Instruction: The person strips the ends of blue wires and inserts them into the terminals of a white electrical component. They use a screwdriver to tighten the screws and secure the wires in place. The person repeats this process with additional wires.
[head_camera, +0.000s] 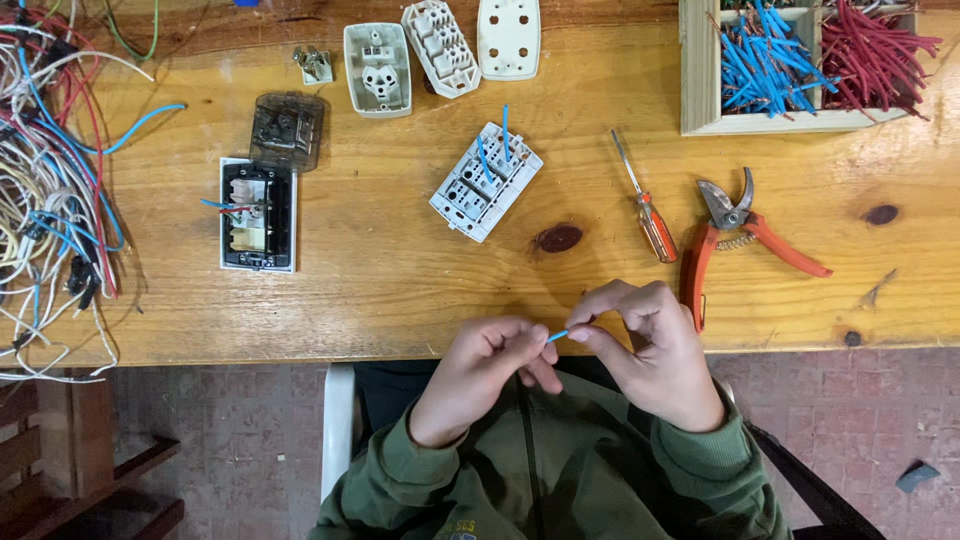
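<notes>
Short blue wire (557, 336) sits pinched btwn my two hands, just off the desk (400, 290) edge, long axis running left-right w/ a slight tilt up to the right. Left hand (490, 365) grips one end, right hand (645, 345) nips the other; both equally near. White socket (486, 182) w/ two blue wires lies straight ahead, screwdriver (645, 200) & cutters (735, 235) to the right.

A blue wire (557, 336), orange-handled cutters (745, 235), an orange screwdriver (646, 205), green sleeves (700, 465), a honey-brown table (400, 290).

Bright even light, soft shadows, sharp focus
</notes>
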